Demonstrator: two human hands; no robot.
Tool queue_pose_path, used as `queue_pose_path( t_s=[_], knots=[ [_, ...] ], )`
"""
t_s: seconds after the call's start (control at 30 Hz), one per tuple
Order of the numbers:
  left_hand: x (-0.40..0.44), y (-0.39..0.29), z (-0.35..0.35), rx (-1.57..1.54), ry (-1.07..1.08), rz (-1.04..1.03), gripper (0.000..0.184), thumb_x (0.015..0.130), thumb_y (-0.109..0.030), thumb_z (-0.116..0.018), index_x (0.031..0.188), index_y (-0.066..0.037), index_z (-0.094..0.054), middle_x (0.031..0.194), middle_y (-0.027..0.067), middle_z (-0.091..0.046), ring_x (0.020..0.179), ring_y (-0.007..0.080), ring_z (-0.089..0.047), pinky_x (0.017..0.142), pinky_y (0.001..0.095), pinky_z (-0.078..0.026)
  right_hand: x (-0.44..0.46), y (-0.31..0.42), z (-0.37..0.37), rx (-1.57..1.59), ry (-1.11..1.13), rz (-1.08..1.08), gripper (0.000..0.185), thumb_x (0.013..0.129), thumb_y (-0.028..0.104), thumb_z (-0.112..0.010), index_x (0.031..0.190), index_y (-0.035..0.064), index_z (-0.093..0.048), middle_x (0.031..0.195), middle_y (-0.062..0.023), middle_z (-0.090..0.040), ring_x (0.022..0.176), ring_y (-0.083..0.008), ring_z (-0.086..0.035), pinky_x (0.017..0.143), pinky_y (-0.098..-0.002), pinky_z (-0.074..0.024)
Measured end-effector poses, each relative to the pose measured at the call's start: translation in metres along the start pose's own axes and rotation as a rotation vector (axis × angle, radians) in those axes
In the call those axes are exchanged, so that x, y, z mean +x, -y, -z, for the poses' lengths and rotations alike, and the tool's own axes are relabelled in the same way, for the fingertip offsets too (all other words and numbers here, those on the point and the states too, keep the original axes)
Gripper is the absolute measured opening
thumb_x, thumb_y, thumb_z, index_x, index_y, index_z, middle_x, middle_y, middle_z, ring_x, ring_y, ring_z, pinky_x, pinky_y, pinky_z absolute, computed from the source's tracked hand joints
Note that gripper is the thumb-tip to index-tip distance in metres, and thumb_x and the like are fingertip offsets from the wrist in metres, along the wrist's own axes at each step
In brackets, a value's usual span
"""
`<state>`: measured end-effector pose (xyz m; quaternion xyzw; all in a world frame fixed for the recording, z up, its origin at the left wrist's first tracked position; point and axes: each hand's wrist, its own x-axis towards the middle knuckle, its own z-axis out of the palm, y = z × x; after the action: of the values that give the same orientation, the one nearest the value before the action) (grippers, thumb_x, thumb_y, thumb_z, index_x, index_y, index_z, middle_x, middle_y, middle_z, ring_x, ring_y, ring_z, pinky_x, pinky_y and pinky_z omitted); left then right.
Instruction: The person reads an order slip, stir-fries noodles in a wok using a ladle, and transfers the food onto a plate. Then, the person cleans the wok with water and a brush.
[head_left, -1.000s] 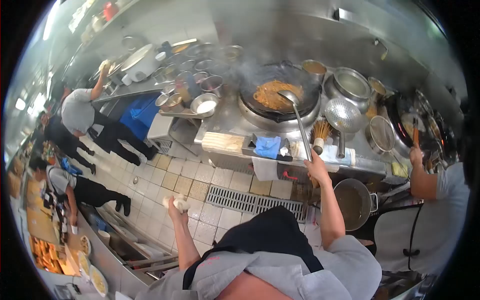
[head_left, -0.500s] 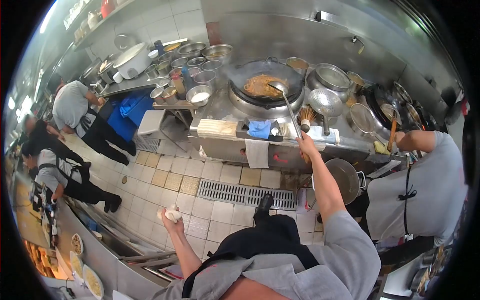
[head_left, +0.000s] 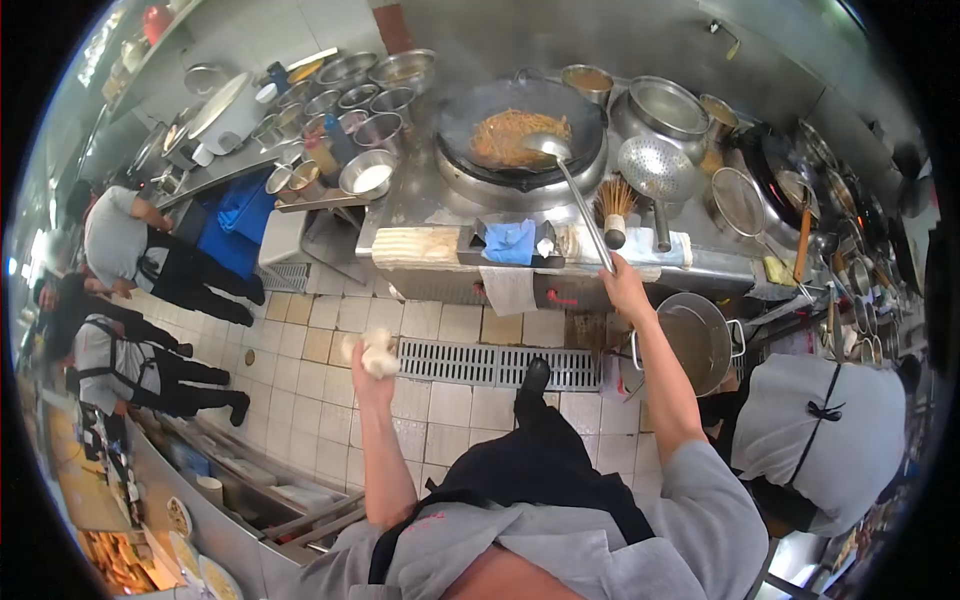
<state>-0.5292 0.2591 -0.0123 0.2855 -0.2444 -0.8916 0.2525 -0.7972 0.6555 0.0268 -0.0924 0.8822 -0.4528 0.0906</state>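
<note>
My right hand [head_left: 628,286] is closed round the handle of a long metal ladle [head_left: 580,195]. The ladle's bowl rests against the noodle-like food [head_left: 505,137] in a black wok [head_left: 455,115], which sits on a round steel burner. Out over the floor, my left hand [head_left: 374,378] grips a crumpled white cloth [head_left: 372,352]. Just right of the ladle's shaft stands a bamboo brush [head_left: 615,208], with a perforated strainer [head_left: 656,168] beyond it. A blue cloth [head_left: 509,242] lies at the counter's front edge.
A large pot [head_left: 690,345] stands right of my right forearm. One co-worker [head_left: 820,430] bends over at the right, and several people are at the left. Metal bowls [head_left: 378,132] crowd the counter left of the wok. A floor grate [head_left: 450,362] runs below the counter.
My left hand has risen with the white cloth, nearer the counter. The ladle stays in the wok in my right hand. The co-worker at right has bent down and drawn back from the stove.
</note>
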Motion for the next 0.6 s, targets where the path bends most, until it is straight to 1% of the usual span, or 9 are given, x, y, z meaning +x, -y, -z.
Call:
queue_pose_path(
  t_s=[0.1, 0.13, 0.17, 0.23, 0.3, 0.37, 0.47, 0.57, 0.6],
  knots=[
    [0.059, 0.037, -0.07, 0.085, 0.141, 0.151, 0.037, 0.097, -0.03, -0.047, 0.123, -0.004, -0.05, 0.108, 0.0121, -0.064, 0.095, 0.0252, -0.064, 0.078, 0.0349, -0.055, -0.006, 0.034, 0.012, 0.194, 0.112, -0.068, 0.049, 0.088, 0.011, -0.057, 0.134, 0.003, -0.044, 0.061, -0.0066, -0.055, 0.042, -0.0161, -0.051, 0.039, -0.033, -0.041],
    [0.082, 0.05, -0.09, 0.129, 0.223, 0.177, 0.038, 0.097, -0.03, -0.047, 0.123, -0.003, -0.05, 0.109, 0.0125, -0.064, 0.095, 0.0254, -0.064, 0.079, 0.0353, -0.055, -0.006, 0.036, 0.009, 0.281, 0.087, -0.102, 0.047, 0.089, 0.009, -0.057, 0.134, 0.0043, -0.045, 0.058, -0.0014, -0.051, 0.04, -0.0118, -0.047, 0.036, -0.0306, -0.038],
    [0.106, 0.063, -0.109, 0.17, 0.303, 0.202, 0.039, 0.097, -0.031, -0.047, 0.124, -0.003, -0.05, 0.11, 0.0129, -0.064, 0.095, 0.0257, -0.064, 0.079, 0.0357, -0.055, -0.005, 0.036, 0.01, 0.374, 0.112, -0.054, 0.047, 0.09, 0.009, -0.055, 0.136, 0.0056, -0.043, 0.06, -0.0006, -0.05, 0.039, -0.0102, -0.045, 0.035, -0.0289, -0.0374],
    [0.152, 0.093, -0.151, 0.243, 0.307, 0.219, 0.042, 0.097, -0.036, -0.047, 0.123, -0.003, -0.05, 0.109, 0.0132, -0.064, 0.094, 0.0262, -0.065, 0.078, 0.0357, -0.054, -0.008, 0.058, 0.024, 0.538, 0.165, -0.147, 0.048, 0.092, 0.009, -0.054, 0.138, 0.007, -0.041, 0.061, 0.0001, -0.047, 0.04, -0.0085, -0.044, 0.036, -0.0267, -0.038],
    [0.175, 0.108, -0.204, 0.36, 0.262, 0.242, 0.047, 0.096, -0.042, -0.047, 0.124, -0.004, -0.05, 0.108, 0.0124, -0.064, 0.094, 0.0266, -0.064, 0.078, 0.0365, -0.053, -0.001, 0.057, 0.034, 0.514, 0.179, -0.223, 0.048, 0.093, 0.009, -0.053, 0.139, 0.0085, -0.039, 0.06, 0.001, -0.045, 0.04, -0.0078, -0.043, 0.035, -0.0251, -0.0371],
    [0.203, 0.123, -0.241, 0.412, 0.289, 0.35, 0.049, 0.095, -0.051, -0.043, 0.12, -0.01, -0.053, 0.104, 0.0105, -0.066, 0.09, 0.0259, -0.066, 0.071, 0.0385, -0.054, 0.006, 0.059, 0.04, 0.482, 0.188, -0.26, 0.049, 0.093, 0.009, -0.052, 0.14, 0.0093, -0.038, 0.059, 0.0014, -0.044, 0.04, -0.0074, -0.043, 0.034, -0.0244, -0.0366],
    [0.242, 0.139, -0.27, 0.46, 0.436, 0.462, 0.051, 0.094, -0.059, -0.038, 0.113, -0.014, -0.055, 0.098, 0.008, -0.067, 0.085, 0.0247, -0.067, 0.063, 0.0415, -0.054, 0.01, 0.076, 0.05, 0.42, 0.19, -0.281, 0.051, 0.093, 0.009, -0.051, 0.142, 0.009, -0.036, 0.059, 0.0016, -0.044, 0.04, -0.0075, -0.042, 0.034, -0.0245, -0.0366],
    [0.266, 0.154, -0.287, 0.59, 0.36, 0.501, 0.055, 0.093, -0.064, -0.032, 0.108, -0.016, -0.056, 0.092, 0.0064, -0.067, 0.081, 0.0246, -0.067, 0.055, 0.0418, -0.053, 0.012, 0.062, 0.044, 0.527, 0.191, -0.29, 0.051, 0.093, 0.008, -0.052, 0.142, 0.0076, -0.036, 0.058, 0.0019, -0.044, 0.041, -0.0072, -0.043, 0.035, -0.0245, -0.0362],
    [0.271, 0.158, -0.291, 0.593, 0.334, 0.537, 0.049, 0.093, -0.061, -0.039, 0.105, -0.016, -0.056, 0.087, 0.0049, -0.065, 0.08, 0.0249, -0.067, 0.054, 0.0412, -0.052, 0.011, 0.057, 0.04, 0.499, 0.176, -0.296, 0.051, 0.093, 0.006, -0.052, 0.141, 0.0049, -0.037, 0.059, 0.0019, -0.045, 0.041, -0.0065, -0.043, 0.036, -0.0237, -0.0359]
  ],
)
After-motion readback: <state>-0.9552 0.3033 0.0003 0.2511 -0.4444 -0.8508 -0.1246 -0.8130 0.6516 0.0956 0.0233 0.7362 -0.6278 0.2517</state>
